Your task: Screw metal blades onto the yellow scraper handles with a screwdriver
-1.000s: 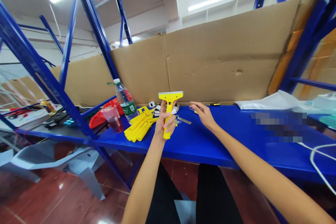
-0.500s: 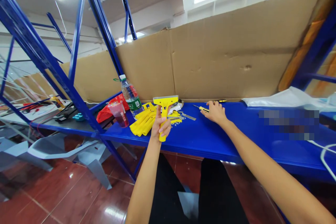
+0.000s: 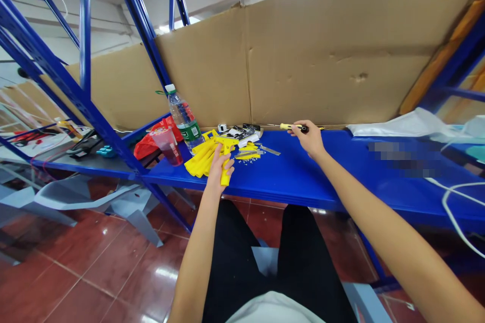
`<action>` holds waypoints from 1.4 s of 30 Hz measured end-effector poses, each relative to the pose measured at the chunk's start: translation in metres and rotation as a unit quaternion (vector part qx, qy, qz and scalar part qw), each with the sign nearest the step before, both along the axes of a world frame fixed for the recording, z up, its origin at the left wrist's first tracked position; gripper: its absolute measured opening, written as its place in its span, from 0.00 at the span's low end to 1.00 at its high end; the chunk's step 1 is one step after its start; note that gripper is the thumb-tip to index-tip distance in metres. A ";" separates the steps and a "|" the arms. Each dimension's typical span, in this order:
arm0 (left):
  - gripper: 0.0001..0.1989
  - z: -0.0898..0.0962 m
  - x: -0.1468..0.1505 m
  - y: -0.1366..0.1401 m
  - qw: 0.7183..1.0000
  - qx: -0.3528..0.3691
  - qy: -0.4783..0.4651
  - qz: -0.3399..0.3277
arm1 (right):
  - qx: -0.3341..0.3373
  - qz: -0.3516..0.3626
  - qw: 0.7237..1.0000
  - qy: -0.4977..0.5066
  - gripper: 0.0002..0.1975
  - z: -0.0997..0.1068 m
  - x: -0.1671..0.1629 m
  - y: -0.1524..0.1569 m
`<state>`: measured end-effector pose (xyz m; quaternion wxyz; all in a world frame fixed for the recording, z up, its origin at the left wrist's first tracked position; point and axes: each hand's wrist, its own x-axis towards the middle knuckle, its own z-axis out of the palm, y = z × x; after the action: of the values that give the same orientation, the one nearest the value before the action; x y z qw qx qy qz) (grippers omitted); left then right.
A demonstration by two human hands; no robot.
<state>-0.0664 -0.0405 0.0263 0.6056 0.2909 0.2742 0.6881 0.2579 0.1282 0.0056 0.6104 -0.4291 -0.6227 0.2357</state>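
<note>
Left hand (image 3: 217,165) at wearer's 11 o'clock, closed round scraper (image 3: 227,151); right hand (image 3: 312,140) at 1 o'clock, gripping screwdriver (image 3: 287,126), pointing to 9 o'clock. Bottle (image 3: 186,122) at scraper's 10 o'clock.

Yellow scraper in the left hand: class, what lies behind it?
Behind the held scraper, yellow handles lie heaped on the blue table. The scraper and left hand cover part of that heap, so its exact count is hidden.

One held screwdriver (image 3: 287,126), one cup (image 3: 167,146)
</note>
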 end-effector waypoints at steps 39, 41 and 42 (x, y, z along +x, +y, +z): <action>0.37 -0.002 -0.004 -0.001 0.999 -0.014 -0.008 -0.047 | 0.000 0.179 0.984 -0.008 0.26 0.003 -0.051 -0.047; 0.35 -0.002 -0.004 -0.002 0.999 -0.018 -0.013 -0.050 | 0.009 0.171 0.985 -0.001 0.25 0.004 -0.050 -0.047; 0.33 -0.001 -0.004 -0.002 0.998 -0.021 -0.016 -0.051 | 0.014 0.166 0.986 0.004 0.25 0.005 -0.050 -0.047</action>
<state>-0.0706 -0.0426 0.0251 0.6502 0.2803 0.2635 0.6551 0.2079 0.0811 0.0110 0.5711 -0.3104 -0.6862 0.3264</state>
